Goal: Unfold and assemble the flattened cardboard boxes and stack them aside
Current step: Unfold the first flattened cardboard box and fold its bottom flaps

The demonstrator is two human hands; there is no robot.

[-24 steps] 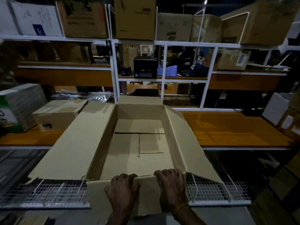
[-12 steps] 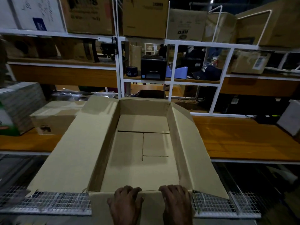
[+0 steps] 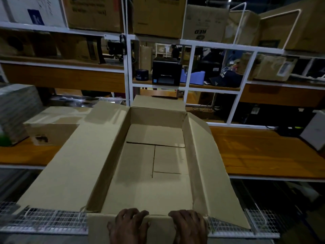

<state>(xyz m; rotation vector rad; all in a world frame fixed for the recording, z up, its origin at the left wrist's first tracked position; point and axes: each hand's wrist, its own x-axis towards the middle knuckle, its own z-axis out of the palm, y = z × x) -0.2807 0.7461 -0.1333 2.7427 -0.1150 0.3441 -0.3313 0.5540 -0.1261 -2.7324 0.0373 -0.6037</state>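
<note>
A large brown cardboard box [image 3: 149, 175] stands open-topped in front of me, its bottom flaps folded in and its long side flaps spread out left and right. My left hand [image 3: 129, 226] and my right hand [image 3: 189, 226] lie side by side on the near end flap, fingers hooked over its top edge and gripping it. The far end flap stands upright against the shelf frame.
The box rests across a wire mesh rack [image 3: 45, 221] and a wooden bench [image 3: 263, 152]. A smaller closed carton [image 3: 51, 127] sits at the left on the bench. White shelving [image 3: 127, 71] behind holds cartons and a black printer [image 3: 166, 71].
The view has come closer and tilted, so the box looks larger and my hands sit lower in the frame. Both hands keep the same hold on the near flap.
</note>
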